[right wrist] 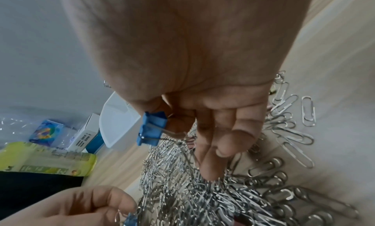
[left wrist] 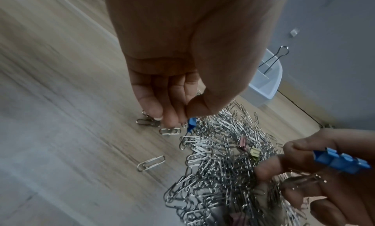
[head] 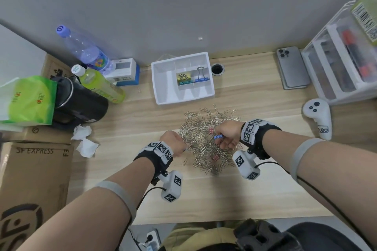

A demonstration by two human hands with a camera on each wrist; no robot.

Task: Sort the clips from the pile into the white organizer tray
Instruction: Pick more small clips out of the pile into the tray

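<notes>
A pile of silver paper clips (head: 206, 142) lies mid-desk with a few pink binder clips (left wrist: 243, 143) mixed in. My left hand (head: 183, 150) is at the pile's left edge, thumb and fingers pinching a small blue binder clip (left wrist: 191, 124). Over the pile's right side, my right hand (head: 221, 138) holds a bunch of blue binder clips (right wrist: 151, 128) between thumb and fingers. The white organizer tray (head: 163, 79) sits behind the pile. Its middle compartment holds yellow and teal binder clips (head: 184, 79). A blue binder clip (head: 201, 78) stands in the right compartment.
Bottles (head: 87, 51), a black pot (head: 81, 104), a green bag (head: 30, 100), tissues (head: 84, 138) and cardboard boxes (head: 34, 171) crowd the left. A phone (head: 292, 67), a white controller (head: 318, 118) and a drawer unit (head: 342, 63) are at the right. A loose paper clip (left wrist: 151, 162) lies left of the pile.
</notes>
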